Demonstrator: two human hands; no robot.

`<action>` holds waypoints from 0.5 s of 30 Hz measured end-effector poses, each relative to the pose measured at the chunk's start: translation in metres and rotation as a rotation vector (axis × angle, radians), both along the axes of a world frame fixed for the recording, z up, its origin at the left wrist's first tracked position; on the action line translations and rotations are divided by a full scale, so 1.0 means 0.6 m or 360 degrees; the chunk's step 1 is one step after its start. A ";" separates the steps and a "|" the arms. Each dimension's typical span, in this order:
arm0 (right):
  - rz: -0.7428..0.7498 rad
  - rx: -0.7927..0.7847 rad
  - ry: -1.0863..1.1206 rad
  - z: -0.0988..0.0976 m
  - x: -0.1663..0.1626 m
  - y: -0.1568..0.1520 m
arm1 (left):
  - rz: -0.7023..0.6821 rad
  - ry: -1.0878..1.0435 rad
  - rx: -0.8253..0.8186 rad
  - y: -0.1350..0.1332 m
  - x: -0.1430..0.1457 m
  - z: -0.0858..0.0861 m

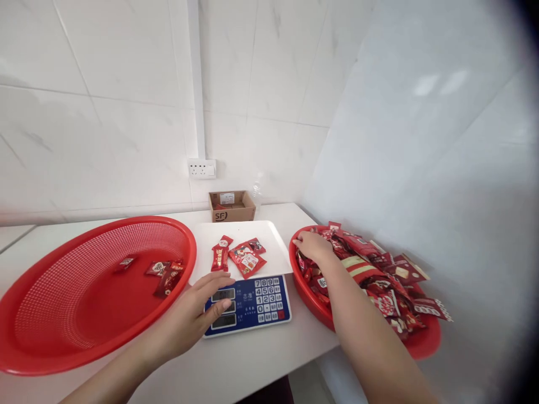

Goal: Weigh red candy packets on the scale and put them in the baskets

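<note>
A blue electronic scale (252, 306) with a white weighing tray (273, 247) stands in the middle of the table. Several red snack packets (242, 257) lie on the tray. My left hand (196, 317) rests open at the scale's front left, fingers spread over its display. My right hand (314, 247) reaches into the heaped red basket (314, 303) on the right. Its fingers are curled down among the red packets (379, 280); what they hold is hidden.
A large red mesh basket (63, 292) sits at the left with three red packets (162, 275) inside. A small cardboard box (231, 206) stands against the tiled back wall under a socket (202, 168). A white wall runs close along the right.
</note>
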State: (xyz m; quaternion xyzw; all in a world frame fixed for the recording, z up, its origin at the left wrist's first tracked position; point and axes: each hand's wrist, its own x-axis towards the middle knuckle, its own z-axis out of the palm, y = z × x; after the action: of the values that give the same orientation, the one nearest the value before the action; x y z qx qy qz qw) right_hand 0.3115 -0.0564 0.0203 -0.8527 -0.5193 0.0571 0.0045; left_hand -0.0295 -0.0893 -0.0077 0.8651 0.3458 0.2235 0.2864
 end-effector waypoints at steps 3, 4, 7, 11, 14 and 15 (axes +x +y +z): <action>0.0000 -0.0019 -0.0017 0.000 -0.003 -0.001 | -0.0010 0.0044 -0.0056 -0.002 -0.005 0.001; -0.0004 -0.0027 -0.0025 0.001 -0.004 -0.001 | -0.0012 0.0052 -0.0067 -0.003 -0.007 0.002; -0.0013 -0.0027 -0.0032 0.005 -0.007 -0.003 | -0.0008 0.0026 -0.0066 -0.005 -0.011 0.005; -0.0030 0.0058 -0.0029 0.018 -0.009 -0.008 | -0.0042 -0.0037 -0.0072 -0.010 -0.014 0.008; -0.0125 0.0271 -0.0063 0.023 -0.008 -0.010 | -0.0064 -0.0071 -0.0073 -0.011 -0.015 0.009; -0.0134 0.0415 -0.0040 0.021 -0.009 -0.010 | -0.0065 -0.0086 -0.0075 -0.011 -0.015 0.009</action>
State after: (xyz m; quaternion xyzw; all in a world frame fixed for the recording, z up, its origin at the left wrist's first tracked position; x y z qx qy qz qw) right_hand 0.3064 -0.0623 0.0328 -0.8665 -0.4861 -0.0218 0.1111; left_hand -0.0383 -0.0959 -0.0021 0.8588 0.3253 0.2326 0.3203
